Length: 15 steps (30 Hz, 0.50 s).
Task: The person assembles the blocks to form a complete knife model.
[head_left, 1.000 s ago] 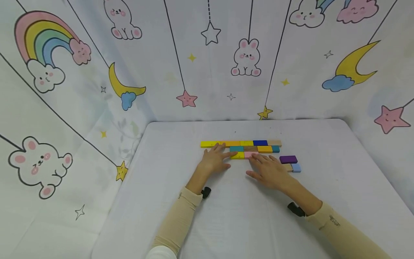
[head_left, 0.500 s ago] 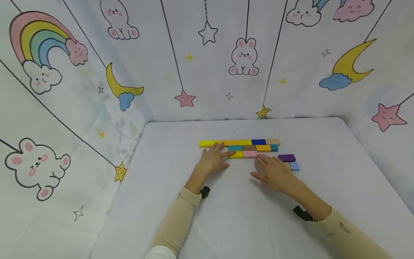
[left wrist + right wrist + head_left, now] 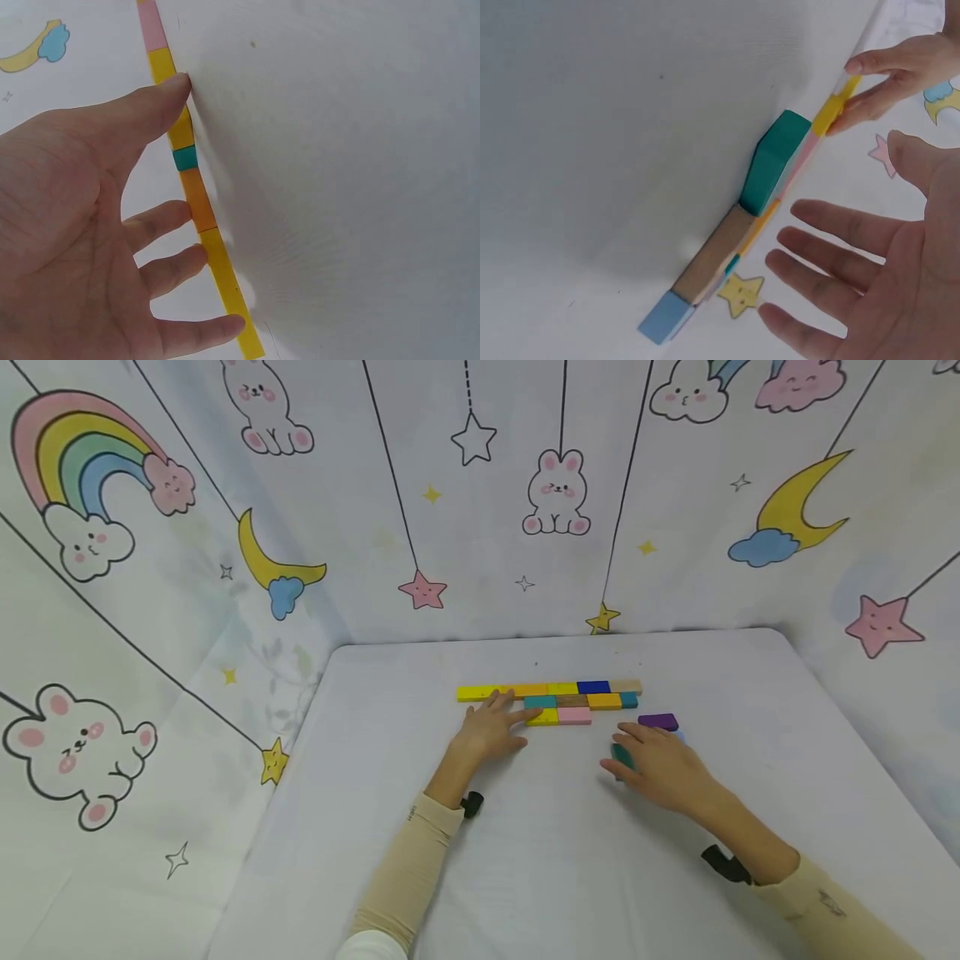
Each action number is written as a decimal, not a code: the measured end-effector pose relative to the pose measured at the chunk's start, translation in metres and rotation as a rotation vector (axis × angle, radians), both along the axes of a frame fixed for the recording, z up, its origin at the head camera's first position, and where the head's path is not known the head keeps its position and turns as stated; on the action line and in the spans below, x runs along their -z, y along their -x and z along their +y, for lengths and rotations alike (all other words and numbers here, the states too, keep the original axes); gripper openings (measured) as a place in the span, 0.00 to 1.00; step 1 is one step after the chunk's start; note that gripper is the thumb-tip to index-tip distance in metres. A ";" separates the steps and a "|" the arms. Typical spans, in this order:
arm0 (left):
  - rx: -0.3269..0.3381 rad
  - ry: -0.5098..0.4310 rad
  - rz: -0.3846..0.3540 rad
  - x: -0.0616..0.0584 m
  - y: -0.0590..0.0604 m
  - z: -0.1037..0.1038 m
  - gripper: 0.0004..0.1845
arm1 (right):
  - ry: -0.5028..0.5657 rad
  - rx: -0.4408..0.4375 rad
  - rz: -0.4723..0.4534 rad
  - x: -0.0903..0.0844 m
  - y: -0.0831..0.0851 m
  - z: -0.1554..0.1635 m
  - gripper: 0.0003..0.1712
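A flat wall of coloured wooden blocks (image 3: 551, 700) is laid out on the table in three staggered rows. A green block (image 3: 774, 161) is tilted up off the surface beside a plain wooden block (image 3: 711, 255) and a light blue block (image 3: 664, 317).

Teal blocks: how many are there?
3. One teal block at the middle row's left end, one at its right end, one beside the right hand. Others may hide under it.

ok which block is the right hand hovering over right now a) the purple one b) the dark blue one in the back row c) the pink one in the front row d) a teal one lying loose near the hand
d: the right hand is spread just above a loose teal block, whose edge peeks out at the thumb side, while the purple block lies beyond the fingertips.
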<state>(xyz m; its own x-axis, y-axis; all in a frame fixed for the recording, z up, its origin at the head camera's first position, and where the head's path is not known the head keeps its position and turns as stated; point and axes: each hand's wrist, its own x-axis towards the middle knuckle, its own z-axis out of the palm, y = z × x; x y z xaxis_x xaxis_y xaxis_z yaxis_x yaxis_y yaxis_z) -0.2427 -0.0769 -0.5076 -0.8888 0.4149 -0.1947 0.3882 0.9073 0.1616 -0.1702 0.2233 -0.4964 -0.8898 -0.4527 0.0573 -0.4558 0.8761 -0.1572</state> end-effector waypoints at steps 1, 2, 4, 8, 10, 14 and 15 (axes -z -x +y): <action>0.002 -0.004 0.000 0.000 0.000 0.000 0.31 | 0.002 0.000 0.000 0.000 -0.001 0.002 0.34; 0.003 -0.007 -0.002 0.000 0.000 0.000 0.31 | 0.002 0.003 0.000 0.000 -0.002 0.003 0.34; 0.003 -0.009 -0.002 0.001 0.000 -0.001 0.31 | 0.011 0.003 0.002 0.000 -0.004 0.007 0.33; 0.003 -0.008 -0.003 0.002 0.000 -0.001 0.31 | 0.035 -0.004 0.015 0.001 -0.007 0.013 0.32; 0.004 -0.007 -0.002 0.001 0.001 -0.001 0.31 | 0.052 -0.017 0.016 0.001 -0.010 0.016 0.32; 0.012 -0.008 -0.001 0.000 0.000 -0.001 0.32 | 0.081 -0.035 -0.004 0.003 -0.017 0.022 0.34; 0.013 -0.010 -0.001 0.000 0.000 -0.001 0.32 | 0.084 -0.038 -0.009 0.003 -0.018 0.024 0.34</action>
<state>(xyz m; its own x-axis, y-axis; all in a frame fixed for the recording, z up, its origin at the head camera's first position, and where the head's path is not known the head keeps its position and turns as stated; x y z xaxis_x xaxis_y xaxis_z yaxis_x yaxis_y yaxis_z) -0.2431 -0.0782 -0.5077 -0.8830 0.4285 -0.1916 0.3998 0.9004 0.1713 -0.1520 0.2471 -0.4997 -0.8727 -0.4801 0.0885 -0.4868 0.8418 -0.2333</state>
